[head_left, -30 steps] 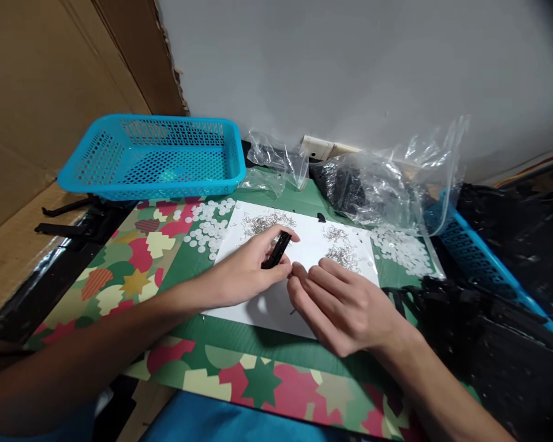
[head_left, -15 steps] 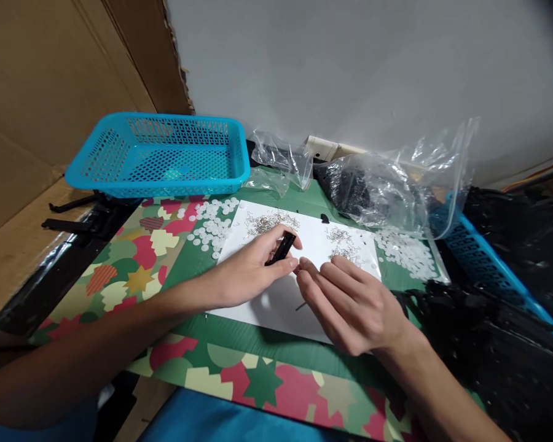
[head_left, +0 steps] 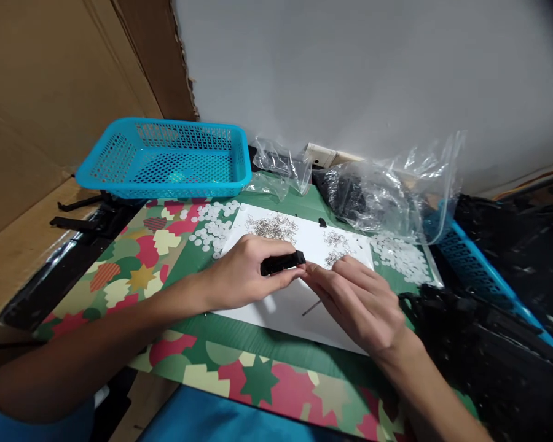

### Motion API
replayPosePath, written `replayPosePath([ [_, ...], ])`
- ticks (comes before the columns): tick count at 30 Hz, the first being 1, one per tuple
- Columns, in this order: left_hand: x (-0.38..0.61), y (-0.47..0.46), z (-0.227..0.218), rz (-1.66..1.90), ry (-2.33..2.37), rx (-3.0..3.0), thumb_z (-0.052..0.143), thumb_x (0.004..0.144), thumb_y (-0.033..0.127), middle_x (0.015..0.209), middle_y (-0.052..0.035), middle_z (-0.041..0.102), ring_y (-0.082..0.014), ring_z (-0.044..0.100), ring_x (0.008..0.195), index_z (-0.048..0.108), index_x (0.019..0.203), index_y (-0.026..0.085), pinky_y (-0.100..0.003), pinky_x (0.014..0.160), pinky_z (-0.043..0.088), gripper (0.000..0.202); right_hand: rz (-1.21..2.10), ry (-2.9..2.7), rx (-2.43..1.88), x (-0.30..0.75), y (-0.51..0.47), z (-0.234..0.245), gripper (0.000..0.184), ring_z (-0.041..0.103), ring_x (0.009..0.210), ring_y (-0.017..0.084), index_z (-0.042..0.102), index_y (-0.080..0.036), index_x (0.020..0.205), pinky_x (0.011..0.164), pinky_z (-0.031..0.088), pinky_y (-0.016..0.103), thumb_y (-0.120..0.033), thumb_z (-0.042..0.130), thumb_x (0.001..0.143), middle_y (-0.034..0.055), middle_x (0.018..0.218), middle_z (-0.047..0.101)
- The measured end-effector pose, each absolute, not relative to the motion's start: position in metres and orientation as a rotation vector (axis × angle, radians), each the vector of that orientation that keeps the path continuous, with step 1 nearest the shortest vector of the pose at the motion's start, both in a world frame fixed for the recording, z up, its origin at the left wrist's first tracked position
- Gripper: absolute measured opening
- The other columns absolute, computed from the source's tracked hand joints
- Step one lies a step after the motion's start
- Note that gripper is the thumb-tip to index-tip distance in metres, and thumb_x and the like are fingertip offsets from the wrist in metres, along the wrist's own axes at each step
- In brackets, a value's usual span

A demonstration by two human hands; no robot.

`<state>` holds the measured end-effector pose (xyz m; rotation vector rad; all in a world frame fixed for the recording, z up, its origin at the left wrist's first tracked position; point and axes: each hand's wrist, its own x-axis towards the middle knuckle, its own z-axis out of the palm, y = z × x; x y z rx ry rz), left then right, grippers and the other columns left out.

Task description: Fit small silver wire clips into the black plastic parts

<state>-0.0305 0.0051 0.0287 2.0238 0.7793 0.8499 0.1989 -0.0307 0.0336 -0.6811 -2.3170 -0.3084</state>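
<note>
My left hand [head_left: 244,273] is closed around a small, elongated black plastic part [head_left: 281,263], held nearly level above a white sheet [head_left: 267,310]. My right hand [head_left: 362,301] is closed, its thumb and fingertips pinched together at the part's right end. Whatever lies between those fingertips is hidden. Below the right hand a thin grey rod [head_left: 311,308] pokes out; I cannot tell if the hand holds it or it rests on the paper. Beyond the hands, small metal pieces lie in a left pile [head_left: 276,227] and a right pile [head_left: 336,248].
White discs [head_left: 212,228] are scattered left of the sheet, with more discs [head_left: 400,256] at right. A blue basket [head_left: 166,189] stands at the back left. Behind the sheet sits a clear bag [head_left: 373,196] with dark contents. Black parts [head_left: 447,325] and another blue basket [head_left: 493,276] flank the right.
The black part has turned from a steep slant to nearly level in my left hand. My right fingertips have stayed against its end, and the rod's visible end has shifted slightly right.
</note>
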Motion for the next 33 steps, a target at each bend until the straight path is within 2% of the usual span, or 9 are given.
replayPosePath([
  [5, -0.031, 0.008, 0.024, 0.86, 0.694, 2.186, 0.062, 0.103, 0.024, 0.091, -0.0056, 0.073, -0.0166, 0.065, 0.084, 0.072, 0.102, 0.016, -0.029, 0.077, 0.048, 0.013, -0.213, -2.341, -0.701, 0.197, -0.03, 0.034, 0.02, 0.048, 0.058, 0.016, 0.061, -0.016, 0.107, 0.057, 0.034, 0.036, 0.001, 0.065, 0.096, 0.0021, 0.069, 0.066],
  [9, -0.03, 0.006, 0.027, 1.013, 0.792, 2.076, 0.064, 0.104, 0.026, 0.091, -0.0042, 0.073, -0.0155, 0.066, 0.083, 0.072, 0.101, 0.017, -0.029, 0.077, 0.049, 0.013, 0.137, -2.124, -1.008, 0.197, -0.031, 0.039, 0.002, 0.056, 0.062, 0.014, 0.068, -0.019, 0.101, 0.059, 0.042, 0.03, -0.017, 0.069, 0.101, 0.0018, 0.078, 0.068],
  [11, -0.03, 0.005, 0.03, 1.114, 0.828, 2.06, 0.066, 0.103, 0.025, 0.091, -0.0031, 0.073, -0.0144, 0.066, 0.083, 0.072, 0.101, 0.019, -0.027, 0.077, 0.05, 0.009, 0.453, -1.932, -1.159, 0.197, -0.03, 0.041, 0.012, 0.058, 0.065, 0.013, 0.071, -0.02, 0.097, 0.059, 0.043, 0.028, -0.027, 0.065, 0.105, 0.0027, 0.084, 0.072],
  [14, -0.03, 0.004, 0.031, 1.212, 0.803, 2.116, 0.07, 0.1, 0.019, 0.089, -0.0013, 0.073, -0.0124, 0.066, 0.081, 0.073, 0.1, 0.019, -0.025, 0.078, 0.05, 0.003, 0.975, -1.692, -1.203, 0.194, -0.028, 0.039, 0.03, 0.057, 0.067, 0.014, 0.074, -0.019, 0.088, 0.059, 0.042, 0.027, -0.039, 0.062, 0.107, 0.0031, 0.081, 0.071],
  [18, -0.03, 0.004, 0.027, 1.195, 0.761, 2.139, 0.07, 0.099, 0.016, 0.088, -0.0015, 0.072, -0.0124, 0.065, 0.079, 0.073, 0.103, 0.019, -0.026, 0.077, 0.05, 0.005, 1.38, -1.494, -1.071, 0.188, -0.027, 0.034, 0.03, 0.057, 0.069, 0.014, 0.073, -0.017, 0.087, 0.063, 0.042, 0.027, -0.043, 0.068, 0.102, 0.0031, 0.076, 0.069],
  [23, -0.032, 0.005, 0.022, 1.157, 0.706, 2.154, 0.069, 0.1, 0.019, 0.091, -0.0041, 0.075, -0.0157, 0.068, 0.081, 0.073, 0.108, 0.021, -0.029, 0.077, 0.053, 0.009, 1.673, -1.215, -0.977, 0.183, -0.03, 0.031, 0.029, 0.043, 0.057, 0.011, 0.068, -0.017, 0.085, 0.054, 0.036, 0.026, -0.042, 0.069, 0.1, -0.0006, 0.068, 0.058],
  [27, -0.033, 0.005, 0.02, 1.181, 0.579, 2.179, 0.069, 0.099, 0.016, 0.091, -0.0049, 0.077, -0.0161, 0.069, 0.08, 0.074, 0.114, 0.022, -0.029, 0.074, 0.053, 0.017, 1.869, -1.039, -0.91, 0.179, -0.032, 0.027, 0.03, 0.04, 0.058, 0.011, 0.064, -0.016, 0.083, 0.056, 0.041, 0.026, -0.042, 0.07, 0.098, -0.0017, 0.068, 0.052],
  [30, -0.032, 0.003, 0.02, 1.151, 0.557, 2.147, 0.07, 0.098, 0.014, 0.092, -0.0039, 0.074, -0.015, 0.066, 0.08, 0.074, 0.114, 0.023, -0.028, 0.075, 0.052, 0.019, 1.906, -0.978, -0.865, 0.177, -0.034, 0.024, 0.029, 0.039, 0.057, 0.011, 0.062, -0.018, 0.081, 0.055, 0.041, 0.026, -0.041, 0.07, 0.096, -0.003, 0.065, 0.049],
  [33, -0.027, 0.001, 0.021, 1.068, 0.713, 1.849, 0.07, 0.099, 0.019, 0.092, -0.0009, 0.066, -0.0129, 0.061, 0.082, 0.067, 0.118, 0.024, -0.026, 0.077, 0.049, 0.02, 1.776, -1.006, -0.93, 0.178, -0.033, 0.023, 0.028, 0.042, 0.056, 0.011, 0.063, -0.018, 0.079, 0.053, 0.039, 0.025, -0.041, 0.072, 0.093, -0.0016, 0.067, 0.055],
])
